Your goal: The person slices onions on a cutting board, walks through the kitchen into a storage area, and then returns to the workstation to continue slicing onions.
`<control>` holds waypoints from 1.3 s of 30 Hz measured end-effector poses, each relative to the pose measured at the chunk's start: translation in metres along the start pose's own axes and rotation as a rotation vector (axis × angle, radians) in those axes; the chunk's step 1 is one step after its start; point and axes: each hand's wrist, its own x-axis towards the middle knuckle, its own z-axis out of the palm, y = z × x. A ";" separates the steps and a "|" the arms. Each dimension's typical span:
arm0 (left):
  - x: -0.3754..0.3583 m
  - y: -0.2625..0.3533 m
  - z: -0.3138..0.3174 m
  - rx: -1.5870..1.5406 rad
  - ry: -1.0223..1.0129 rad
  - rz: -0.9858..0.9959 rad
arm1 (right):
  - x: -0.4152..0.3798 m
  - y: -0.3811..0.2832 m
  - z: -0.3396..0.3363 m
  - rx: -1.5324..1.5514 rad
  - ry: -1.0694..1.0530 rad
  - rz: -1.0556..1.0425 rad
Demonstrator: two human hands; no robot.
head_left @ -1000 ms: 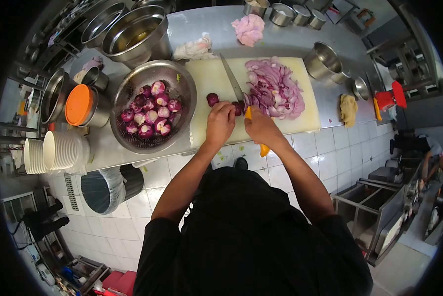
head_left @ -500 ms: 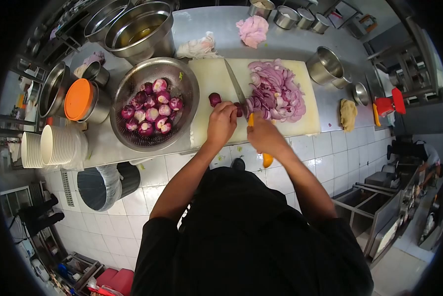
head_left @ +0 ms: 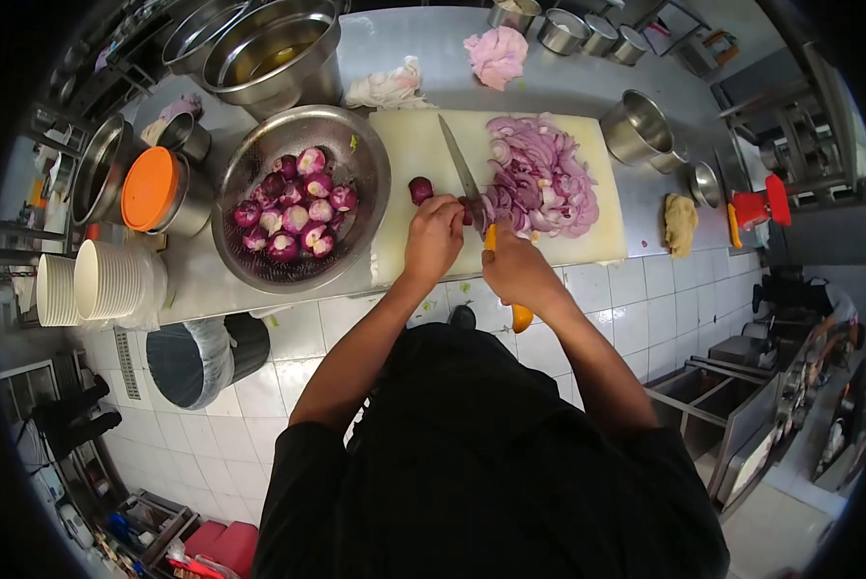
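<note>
My right hand is closed round the orange handle of a knife, whose blade points away from me over the white cutting board. Beside the blade, my left hand grips a red onion, mostly hidden by the fingers and the knife. Another onion piece lies on the board just beyond my left hand. To the right of the blade spreads a pile of sliced red onion.
A steel colander of peeled red onions stands left of the board. Farther left are a pot with an orange lid and stacked white bowls. Steel pots and a yellow cloth sit right. A bin stands below the counter.
The view has shifted slightly. Both hands stay almost in place, the left on the onion and the right on the knife, with the blade still beside the left fingers.
</note>
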 end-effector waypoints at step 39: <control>0.021 0.023 -0.001 -0.234 -0.176 -0.707 | -0.008 0.028 0.008 -0.015 -0.006 -0.071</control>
